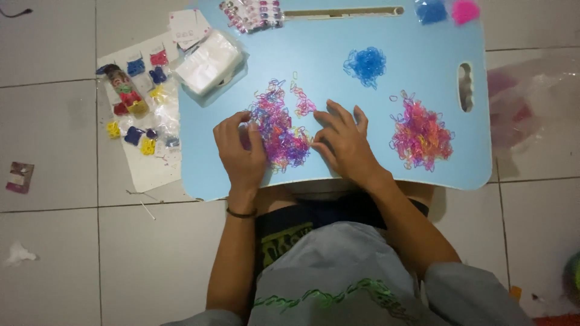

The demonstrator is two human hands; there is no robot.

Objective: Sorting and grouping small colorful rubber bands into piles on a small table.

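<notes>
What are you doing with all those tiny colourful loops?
A person sits on the tiled floor at a light blue lap table. Both hands, left hand and right hand, rest on a pile of small purple and pink rubber loops. A blue loop pile and a pink-orange loop pile lie apart.

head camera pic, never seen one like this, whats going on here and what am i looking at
This is one picture from a camera worn on a person's head, looking down at their own lap and two bare hands. A light blue lap table sits over their legs on a tiled floor. Both hands rest on a purple and pink pile of tiny rubber bands: the left hand at its left edge, the right hand at its right. Whether either has a grip on any bands is unclear. Nearby lie a blue pile, a pink and orange pile, and clear bags.
</notes>
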